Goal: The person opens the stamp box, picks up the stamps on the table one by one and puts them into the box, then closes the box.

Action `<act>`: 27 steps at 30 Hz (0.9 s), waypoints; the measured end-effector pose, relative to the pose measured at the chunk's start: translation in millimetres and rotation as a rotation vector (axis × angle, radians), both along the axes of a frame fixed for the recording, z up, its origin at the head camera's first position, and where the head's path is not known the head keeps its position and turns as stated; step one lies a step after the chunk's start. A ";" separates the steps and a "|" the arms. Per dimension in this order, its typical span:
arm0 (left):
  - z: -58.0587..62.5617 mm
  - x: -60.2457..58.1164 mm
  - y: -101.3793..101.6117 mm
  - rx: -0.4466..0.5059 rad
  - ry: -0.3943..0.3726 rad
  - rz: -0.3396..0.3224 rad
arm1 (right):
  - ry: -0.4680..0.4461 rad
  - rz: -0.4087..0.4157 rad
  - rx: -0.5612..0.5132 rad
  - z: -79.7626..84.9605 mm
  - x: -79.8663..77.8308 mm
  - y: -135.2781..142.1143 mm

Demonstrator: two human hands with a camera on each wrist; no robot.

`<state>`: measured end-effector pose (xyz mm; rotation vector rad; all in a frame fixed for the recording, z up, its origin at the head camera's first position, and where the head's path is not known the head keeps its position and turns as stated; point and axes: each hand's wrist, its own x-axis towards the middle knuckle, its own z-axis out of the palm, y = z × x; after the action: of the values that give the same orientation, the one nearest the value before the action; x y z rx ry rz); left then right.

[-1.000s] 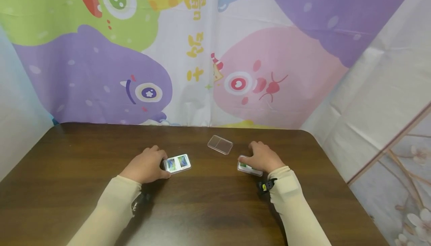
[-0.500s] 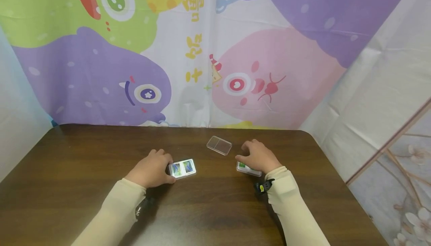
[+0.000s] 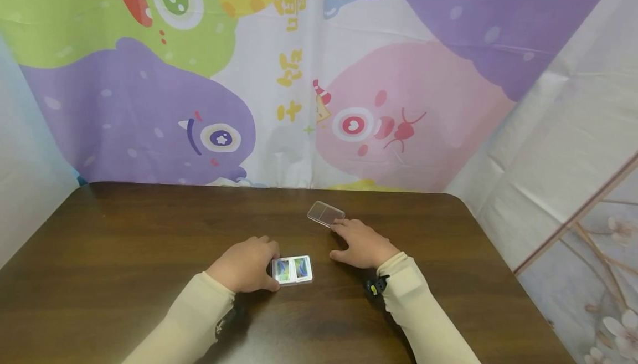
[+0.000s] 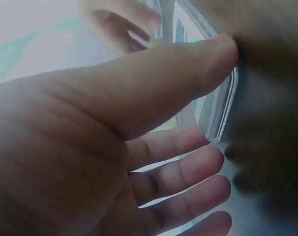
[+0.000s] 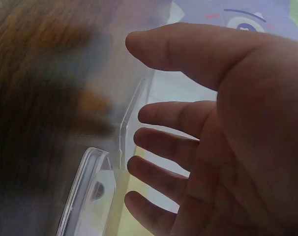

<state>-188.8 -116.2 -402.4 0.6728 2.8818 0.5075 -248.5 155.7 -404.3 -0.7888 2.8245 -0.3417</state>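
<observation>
My left hand point(image 3: 244, 267) holds the left end of a thin clear plastic case point(image 3: 293, 270) between thumb and fingers. The case lies flat or nearly so, showing a white card with two blue and green pictures. In the left wrist view the thumb overlaps the edge of this case point(image 4: 220, 110). My right hand point(image 3: 366, 245) has its fingers spread above the table, holding nothing. Just beyond its fingertips lies a clear rectangular plastic piece point(image 3: 323, 213), perhaps a lid. A second clear case point(image 5: 90, 196) shows in the right wrist view; the right hand hides it in the head view.
The dark brown wooden table point(image 3: 124, 231) has rounded back corners. A cloth with cartoon monsters point(image 3: 284, 76) hangs behind its back edge. A pale hanging sheet point(image 3: 528, 142) rises at the right.
My left hand has carried its case rightward and nearer to me. My right hand has let go of the second case and moved left toward the clear piece.
</observation>
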 end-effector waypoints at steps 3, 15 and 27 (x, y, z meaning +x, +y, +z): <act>0.2 2.9 5.8 0.011 -0.003 -0.021 | -0.017 0.005 0.002 -1.0 -0.8 1.6; -0.5 5.2 10.2 0.018 0.011 -0.028 | -0.041 0.040 -0.006 -0.4 -3.0 3.5; -0.9 6.7 11.5 0.009 0.018 -0.035 | -0.035 0.161 -0.021 6.9 -0.6 6.3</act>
<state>-182.1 -104.7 -403.3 0.7309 2.8806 0.5131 -249.1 162.0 -397.4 -0.9967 2.7067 -0.3567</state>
